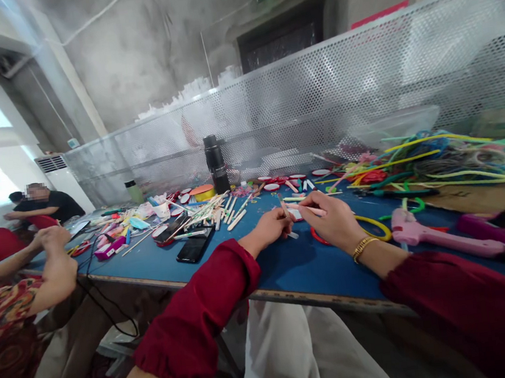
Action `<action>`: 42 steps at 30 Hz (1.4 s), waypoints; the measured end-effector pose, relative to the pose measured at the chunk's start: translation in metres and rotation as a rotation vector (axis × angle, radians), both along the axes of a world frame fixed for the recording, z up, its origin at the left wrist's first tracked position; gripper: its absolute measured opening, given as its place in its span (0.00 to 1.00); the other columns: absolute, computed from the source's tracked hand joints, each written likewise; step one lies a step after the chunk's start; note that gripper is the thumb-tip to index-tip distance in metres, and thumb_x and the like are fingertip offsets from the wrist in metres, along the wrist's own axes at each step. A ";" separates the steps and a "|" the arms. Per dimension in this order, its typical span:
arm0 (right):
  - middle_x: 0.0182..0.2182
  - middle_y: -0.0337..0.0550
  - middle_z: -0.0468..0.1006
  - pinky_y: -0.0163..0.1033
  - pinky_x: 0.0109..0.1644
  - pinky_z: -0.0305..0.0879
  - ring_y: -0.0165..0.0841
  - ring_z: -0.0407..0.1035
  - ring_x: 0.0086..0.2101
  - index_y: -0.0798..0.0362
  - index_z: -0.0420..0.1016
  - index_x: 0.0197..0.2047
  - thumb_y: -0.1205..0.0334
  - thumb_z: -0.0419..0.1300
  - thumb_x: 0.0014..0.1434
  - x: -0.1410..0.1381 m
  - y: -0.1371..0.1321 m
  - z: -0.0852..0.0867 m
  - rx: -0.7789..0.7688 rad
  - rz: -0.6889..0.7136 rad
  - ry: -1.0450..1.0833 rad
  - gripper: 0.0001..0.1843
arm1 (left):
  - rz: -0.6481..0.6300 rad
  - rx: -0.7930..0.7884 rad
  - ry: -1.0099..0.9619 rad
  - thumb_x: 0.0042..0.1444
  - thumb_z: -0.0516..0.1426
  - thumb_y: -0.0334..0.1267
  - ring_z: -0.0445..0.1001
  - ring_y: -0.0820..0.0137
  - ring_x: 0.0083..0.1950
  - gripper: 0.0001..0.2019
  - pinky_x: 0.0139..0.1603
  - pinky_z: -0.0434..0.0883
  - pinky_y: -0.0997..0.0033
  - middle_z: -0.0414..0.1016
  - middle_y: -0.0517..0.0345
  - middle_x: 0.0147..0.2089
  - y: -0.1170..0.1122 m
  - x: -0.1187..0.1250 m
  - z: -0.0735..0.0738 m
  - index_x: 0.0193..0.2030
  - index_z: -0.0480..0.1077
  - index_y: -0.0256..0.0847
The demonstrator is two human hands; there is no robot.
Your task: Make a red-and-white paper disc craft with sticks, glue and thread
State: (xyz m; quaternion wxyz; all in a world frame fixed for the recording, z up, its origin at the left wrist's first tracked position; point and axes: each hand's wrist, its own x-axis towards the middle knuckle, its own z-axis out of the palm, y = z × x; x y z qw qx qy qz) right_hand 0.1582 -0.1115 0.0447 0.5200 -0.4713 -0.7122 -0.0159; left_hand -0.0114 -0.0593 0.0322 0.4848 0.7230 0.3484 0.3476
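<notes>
My left hand point(272, 227) is closed on a thin pale strip point(283, 205), which slants up out of the fingers, with its lower end showing below them. My right hand point(330, 215), with a gold bracelet at the wrist, pinches a pale pink pen-like stick point(311, 210) whose tip points at the strip. The two hands almost meet above the blue table point(276, 272). Beside my right hand lie a yellow ring point(379, 225) and a red ring point(319, 238). A pink glue gun point(442, 236) rests farther right.
Left of my hands are a black phone point(192, 248) and a heap of pale sticks point(218, 208). A black bottle point(216, 166) stands behind them. Coloured tubes point(451, 155) pile up at the right. A perforated metal screen point(315, 101) borders the back. A co-worker's hands point(54, 244) are at the left.
</notes>
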 end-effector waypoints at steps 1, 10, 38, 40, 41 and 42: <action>0.29 0.42 0.80 0.41 0.36 0.61 0.37 0.72 0.31 0.49 0.73 0.32 0.53 0.58 0.61 0.000 0.000 0.000 -0.002 0.002 0.001 0.10 | 0.000 -0.001 -0.002 0.58 0.53 0.27 0.63 0.78 0.21 0.03 0.26 0.62 0.77 0.66 0.65 0.23 0.000 0.000 0.000 0.35 0.66 0.36; 0.30 0.42 0.80 0.41 0.37 0.62 0.37 0.72 0.31 0.49 0.74 0.33 0.56 0.58 0.60 0.000 0.001 -0.001 0.008 0.014 0.001 0.08 | -0.012 0.006 -0.008 0.57 0.52 0.26 0.64 0.79 0.21 0.04 0.26 0.62 0.77 0.67 0.65 0.24 0.004 0.000 -0.004 0.36 0.66 0.36; 0.30 0.42 0.80 0.41 0.36 0.62 0.37 0.72 0.31 0.49 0.74 0.33 0.54 0.59 0.61 -0.001 0.002 -0.004 -0.014 0.011 0.001 0.09 | 0.011 0.012 0.002 0.61 0.54 0.30 0.64 0.79 0.20 0.03 0.26 0.62 0.77 0.67 0.66 0.23 0.002 0.000 -0.003 0.35 0.65 0.37; 0.31 0.42 0.80 0.41 0.36 0.62 0.37 0.73 0.32 0.49 0.74 0.33 0.54 0.59 0.61 -0.001 0.002 -0.004 -0.014 0.017 -0.008 0.09 | 0.013 0.031 0.009 0.62 0.53 0.31 0.64 0.79 0.20 0.04 0.26 0.62 0.77 0.67 0.66 0.23 0.004 0.000 -0.005 0.35 0.66 0.37; 0.31 0.42 0.80 0.41 0.37 0.62 0.37 0.73 0.32 0.49 0.74 0.33 0.53 0.59 0.61 -0.001 0.002 -0.004 -0.015 0.019 -0.012 0.10 | 0.013 0.037 0.009 0.63 0.53 0.32 0.64 0.79 0.20 0.04 0.26 0.62 0.78 0.67 0.66 0.23 0.004 0.000 -0.006 0.36 0.66 0.37; 0.31 0.42 0.80 0.41 0.37 0.62 0.37 0.73 0.32 0.49 0.75 0.33 0.53 0.59 0.61 -0.001 0.003 -0.003 -0.016 0.019 -0.014 0.10 | 0.012 0.043 0.008 0.64 0.52 0.32 0.64 0.79 0.20 0.05 0.25 0.62 0.78 0.67 0.66 0.23 0.005 0.000 -0.007 0.36 0.66 0.37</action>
